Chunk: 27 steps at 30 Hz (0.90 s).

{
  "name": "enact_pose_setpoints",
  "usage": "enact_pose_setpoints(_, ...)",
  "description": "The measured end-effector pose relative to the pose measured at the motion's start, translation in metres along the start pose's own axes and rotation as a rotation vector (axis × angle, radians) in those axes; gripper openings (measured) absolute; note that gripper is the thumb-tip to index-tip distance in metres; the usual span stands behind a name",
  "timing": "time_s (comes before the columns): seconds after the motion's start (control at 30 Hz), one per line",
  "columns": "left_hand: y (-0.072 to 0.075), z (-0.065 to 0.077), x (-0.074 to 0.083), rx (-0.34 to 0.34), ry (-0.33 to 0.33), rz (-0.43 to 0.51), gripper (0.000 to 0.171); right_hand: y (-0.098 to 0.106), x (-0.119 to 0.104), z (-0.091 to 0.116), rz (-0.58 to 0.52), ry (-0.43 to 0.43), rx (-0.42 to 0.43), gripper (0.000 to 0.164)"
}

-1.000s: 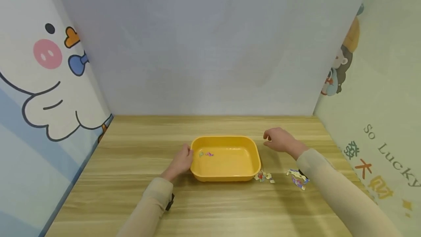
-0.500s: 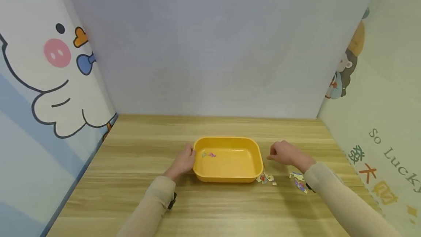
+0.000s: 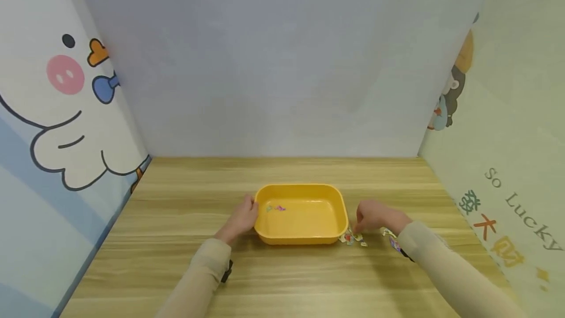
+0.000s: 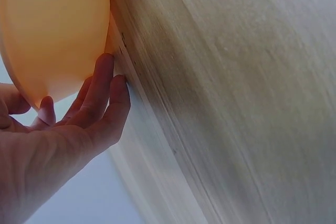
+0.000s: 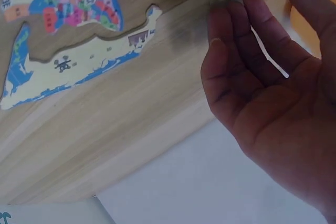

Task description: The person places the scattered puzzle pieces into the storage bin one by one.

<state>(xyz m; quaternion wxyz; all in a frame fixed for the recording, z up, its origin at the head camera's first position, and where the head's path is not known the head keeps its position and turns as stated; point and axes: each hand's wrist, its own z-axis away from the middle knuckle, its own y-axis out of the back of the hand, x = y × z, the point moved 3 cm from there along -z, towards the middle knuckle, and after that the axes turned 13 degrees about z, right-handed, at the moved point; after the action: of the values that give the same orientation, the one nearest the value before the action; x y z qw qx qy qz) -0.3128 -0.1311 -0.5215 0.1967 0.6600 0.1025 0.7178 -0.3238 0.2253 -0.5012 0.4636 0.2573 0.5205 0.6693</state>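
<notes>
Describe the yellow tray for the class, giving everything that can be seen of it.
The yellow tray is a low rectangle with rounded corners, raised walls and a smooth, slightly glossy look, apparently plastic. It sits open side up on the wood-grain table. Two small colourful bits lie inside towards its left end. The left hand holds that end; flat printed pieces lie by the near right corner, touching or not is unclear.

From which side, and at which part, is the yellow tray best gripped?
Probably grip the yellow tray by its right short wall, coming from the right: it stands open side up with raised walls, and the left hand holds the opposite end.
</notes>
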Motion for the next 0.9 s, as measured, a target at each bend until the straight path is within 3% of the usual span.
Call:
enact_pose_setpoints(0.27,0.0022,-0.0010,0.0018,0.005,-0.023,-0.011,0.017,0.0006,-0.0079,0.0062,-0.039,0.004,0.000,0.024)
enact_pose_setpoints(0.9,-0.0005,0.0025,0.0073,-0.003,0.025,0.006,0.019,-0.0079,-0.0018,0.0039,-0.021,-0.009,0.004,0.023)
